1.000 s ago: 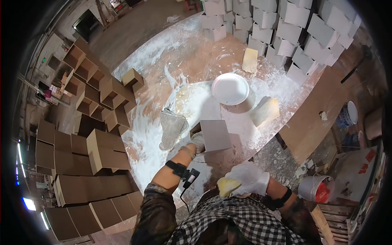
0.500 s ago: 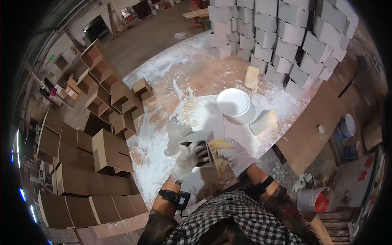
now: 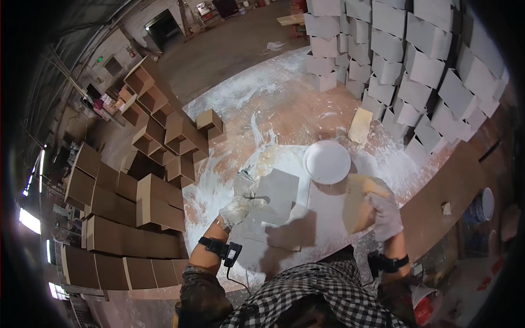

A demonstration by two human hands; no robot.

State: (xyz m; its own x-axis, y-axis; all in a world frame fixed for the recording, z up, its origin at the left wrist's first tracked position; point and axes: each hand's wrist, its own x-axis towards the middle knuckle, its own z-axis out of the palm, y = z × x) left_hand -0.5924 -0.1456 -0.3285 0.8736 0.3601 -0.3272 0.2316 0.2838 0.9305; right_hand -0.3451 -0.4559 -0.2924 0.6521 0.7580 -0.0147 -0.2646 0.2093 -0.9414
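My left hand [image 3: 239,209], in a whitish work glove, grips the left edge of a small pale grey box [image 3: 278,192] tilted above the white-smeared table. Gloved too, my right hand [image 3: 385,214] is closed round a flat, cream-and-tan brush-like tool [image 3: 358,203] with a yellowish upper edge. Its exact kind is hard to make out. Between and beyond my hands stands a round white bucket [image 3: 327,162]. Part of a crumpled grey cloth [image 3: 244,181] shows behind the box. Farther off lies a cream flat piece [image 3: 360,126].
Tall stacks of pale grey boxes [image 3: 418,87] stand at the far right. Brown boxes [image 3: 158,199] are piled along the left. A brown board [image 3: 445,199] lies at the right, near a blue-and-white bucket [image 3: 481,205]. A red-filled bucket [image 3: 424,307] is at lower right.
My left hand has come out of the box's opening and now grips its edge, with the box turned and lifted. My right hand has moved right, away from the box. The view has shifted.
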